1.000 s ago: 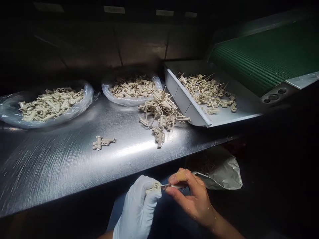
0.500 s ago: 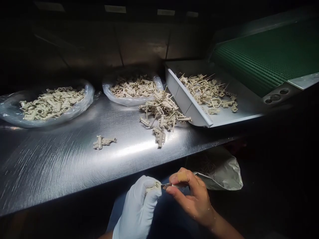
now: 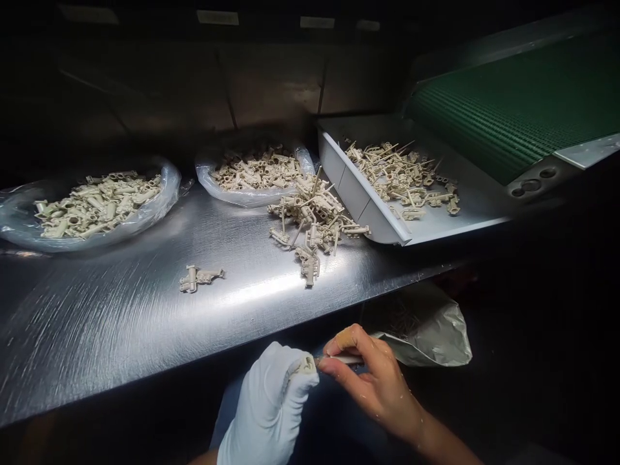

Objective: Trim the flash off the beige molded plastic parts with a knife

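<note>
My left hand (image 3: 271, 400), in a white glove, is closed around a beige moulded plastic part (image 3: 307, 365); only its hollow end shows past the thumb. My right hand (image 3: 375, 381), bare with a tan plaster on the index finger, pinches a small knife (image 3: 346, 359) with a pale handle. Its short blade points left at the part's end, mostly hidden by the fingertips; whether it touches cannot be made out. Above the hands, on the metal table (image 3: 145, 336), lie a couple of beige parts (image 3: 201, 278) and a heap of parts with sprues attached (image 3: 312, 223).
Two clear plastic bags of beige parts stand behind, one at left (image 3: 167, 200) and one at centre (image 3: 227, 194). A grey tray (image 3: 372, 194) with more parts sits below a green conveyor belt (image 3: 504, 116). Under the table edge at right is a pale sack (image 3: 448, 332).
The part in my left hand has turned slightly, its open end facing more toward the right. My right fingers have closed nearer to it, covering more of the blade.
</note>
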The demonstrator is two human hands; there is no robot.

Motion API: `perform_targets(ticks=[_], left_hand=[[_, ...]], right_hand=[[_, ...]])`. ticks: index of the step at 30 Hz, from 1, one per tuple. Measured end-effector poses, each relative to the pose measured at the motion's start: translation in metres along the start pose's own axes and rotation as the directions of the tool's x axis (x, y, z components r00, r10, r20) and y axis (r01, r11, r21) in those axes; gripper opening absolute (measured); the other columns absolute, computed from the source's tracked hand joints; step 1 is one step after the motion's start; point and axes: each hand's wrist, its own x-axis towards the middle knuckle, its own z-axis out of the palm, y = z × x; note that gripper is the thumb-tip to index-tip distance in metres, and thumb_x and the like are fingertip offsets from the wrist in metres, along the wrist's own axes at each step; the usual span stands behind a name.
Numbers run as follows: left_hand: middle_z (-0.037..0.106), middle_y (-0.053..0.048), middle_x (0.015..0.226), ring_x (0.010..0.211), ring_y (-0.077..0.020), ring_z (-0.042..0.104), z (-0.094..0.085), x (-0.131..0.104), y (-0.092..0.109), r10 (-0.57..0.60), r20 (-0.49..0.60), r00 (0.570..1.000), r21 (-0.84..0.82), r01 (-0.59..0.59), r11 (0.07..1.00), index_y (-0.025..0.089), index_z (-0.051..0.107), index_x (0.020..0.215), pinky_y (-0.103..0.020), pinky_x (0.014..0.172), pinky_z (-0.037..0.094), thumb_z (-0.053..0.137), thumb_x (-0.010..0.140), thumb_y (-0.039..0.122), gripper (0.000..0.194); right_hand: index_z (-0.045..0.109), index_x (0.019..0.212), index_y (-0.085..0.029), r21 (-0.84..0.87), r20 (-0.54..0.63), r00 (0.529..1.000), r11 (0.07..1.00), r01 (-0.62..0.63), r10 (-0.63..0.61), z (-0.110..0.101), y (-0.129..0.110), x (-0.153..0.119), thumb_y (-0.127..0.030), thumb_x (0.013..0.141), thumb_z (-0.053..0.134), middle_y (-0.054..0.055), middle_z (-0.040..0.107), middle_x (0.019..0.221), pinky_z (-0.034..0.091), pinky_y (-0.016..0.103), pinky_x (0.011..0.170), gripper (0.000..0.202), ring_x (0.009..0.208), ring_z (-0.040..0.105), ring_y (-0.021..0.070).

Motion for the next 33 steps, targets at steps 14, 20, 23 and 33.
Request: perform_targets(ticks=[14, 20, 23, 33], left_hand=[[0.07, -0.001, 0.088, 0.08, -0.018, 0.069, 0.001, 0.0, 0.003, -0.111, -0.084, 0.99, -0.047, 0.107, 0.993, 0.026, 0.07, 0.094, -0.027, 0.073, 0.054, 0.045, 0.109, 0.033, 0.029], [0.071, -0.002, 0.086, 0.077, -0.0184, 0.069, 0.001, 0.001, 0.005, -0.104, -0.063, 0.993, -0.051, 0.101, 0.994, 0.026, 0.069, 0.091, -0.028, 0.071, 0.054, 0.046, 0.109, 0.033, 0.03], [0.07, -0.002, 0.085, 0.078, -0.0185, 0.069, 0.0, 0.001, 0.007, -0.107, -0.061, 0.992, -0.055, 0.104, 0.993, 0.025, 0.069, 0.09, -0.028, 0.072, 0.054, 0.046, 0.109, 0.032, 0.031], [0.073, -0.002, 0.089, 0.079, -0.0192, 0.069, 0.002, -0.002, -0.003, -0.038, -0.092, 0.995, -0.052, 0.034, 0.998, 0.027, 0.072, 0.105, -0.03, 0.076, 0.055, 0.056, 0.104, 0.023, 0.017]], right_hand=[[0.063, 0.097, -0.024, -0.093, -0.022, 0.997, 0.993, 0.066, -0.068, -0.003, -0.002, -0.002, -0.037, 0.103, 0.065, -0.001, 0.072, 0.082, 0.062, 0.023, 0.065, 0.015, 0.069, 0.073, 0.0141], [0.063, 0.097, -0.023, -0.106, -0.028, 0.997, 0.992, 0.063, -0.066, -0.002, -0.003, -0.002, -0.038, 0.104, 0.064, -0.002, 0.072, 0.081, 0.061, 0.022, 0.065, 0.016, 0.069, 0.073, 0.0136], [0.064, 0.097, -0.023, -0.108, -0.033, 0.998, 0.992, 0.058, -0.062, -0.002, -0.003, -0.002, -0.039, 0.104, 0.064, -0.002, 0.072, 0.081, 0.061, 0.022, 0.065, 0.017, 0.069, 0.074, 0.0136], [0.065, 0.092, -0.022, -0.203, -0.065, 0.993, 0.976, 0.083, -0.098, -0.005, -0.012, 0.001, -0.039, 0.102, 0.066, -0.001, 0.072, 0.075, 0.059, 0.024, 0.059, 0.02, 0.062, 0.071, 0.0147]])
